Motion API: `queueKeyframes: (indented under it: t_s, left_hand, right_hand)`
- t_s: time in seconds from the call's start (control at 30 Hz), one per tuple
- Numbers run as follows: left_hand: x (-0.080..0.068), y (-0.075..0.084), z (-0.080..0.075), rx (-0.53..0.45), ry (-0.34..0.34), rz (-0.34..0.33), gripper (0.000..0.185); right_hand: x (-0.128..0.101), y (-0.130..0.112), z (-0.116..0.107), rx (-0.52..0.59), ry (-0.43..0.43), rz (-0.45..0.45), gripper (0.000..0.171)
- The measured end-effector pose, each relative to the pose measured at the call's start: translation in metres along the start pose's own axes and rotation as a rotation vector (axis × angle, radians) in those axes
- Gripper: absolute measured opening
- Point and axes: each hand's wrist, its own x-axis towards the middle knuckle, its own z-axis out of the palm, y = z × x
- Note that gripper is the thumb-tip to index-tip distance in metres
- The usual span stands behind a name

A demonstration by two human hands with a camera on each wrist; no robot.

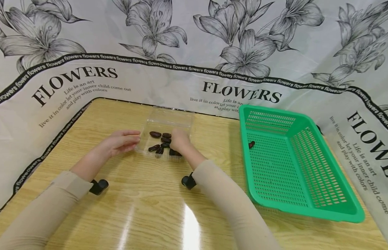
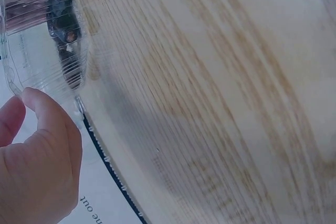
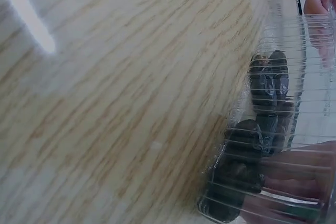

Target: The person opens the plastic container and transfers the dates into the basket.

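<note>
A clear plastic box [image 1: 147, 140] with its lid [image 1: 172, 116] raised at the back stands on the table, holding several dark brown dates [image 1: 155, 134]. At the box's left side, my left hand [image 1: 123, 141] pinches the rim between thumb and forefinger, as the left wrist view shows at a corner. My right hand [image 1: 180, 140] reaches down inside the box at its right end. Through the ribbed wall in the right wrist view, its fingers [image 3: 299, 166] appear beside the dates [image 3: 265, 85]. Whether they grasp one is hidden by the hand and the wall's reflections.
A green plastic basket [image 1: 306, 209] with slotted sides stands at the right of the wooden table [image 1: 143, 198]. One date [image 1: 251, 144] lies in it near the left wall. A floral printed cloth [image 1: 168, 80] rises behind the table and along both sides.
</note>
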Motion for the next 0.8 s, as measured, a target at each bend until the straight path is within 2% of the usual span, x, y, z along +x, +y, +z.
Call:
queueKeyframes:
  t_s: [0.07, 0.2, 0.3, 0.4, 0.5, 0.53, 0.6, 0.8]
  left_hand:
    - [0.001, 0.0, 0.001, -0.001, -0.001, 0.0, 0.058]
    - [0.002, 0.001, 0.001, -0.002, -0.009, 0.002, 0.059]
    - [0.001, 0.001, 0.002, 0.0, -0.011, 0.006, 0.058]
    - [0.001, 0.002, 0.003, 0.002, -0.009, 0.01, 0.058]
    - [0.001, 0.002, 0.003, 0.01, -0.007, 0.013, 0.058]
    - [0.002, 0.002, 0.003, 0.012, -0.006, 0.013, 0.058]
    - [0.002, 0.002, 0.003, 0.019, -0.006, 0.011, 0.058]
    - [0.002, 0.0, 0.002, 0.02, -0.006, 0.002, 0.059]
  right_hand:
    - [0.001, 0.001, 0.0, 0.007, 0.011, -0.003, 0.021]
    - [0.002, 0.005, -0.002, 0.057, 0.01, -0.022, 0.044]
    - [0.002, 0.009, -0.007, 0.12, -0.005, -0.044, 0.048]
    - [0.001, 0.013, -0.014, 0.182, -0.004, -0.073, 0.041]
    - [-0.002, 0.017, -0.02, 0.254, 0.001, -0.084, 0.015]
    - [-0.003, 0.018, -0.022, 0.293, -0.003, -0.08, 0.009]
    - [-0.005, 0.019, -0.026, 0.404, -0.021, -0.066, 0.024]
    - [-0.006, 0.023, -0.039, 0.765, -0.098, -0.032, 0.031]
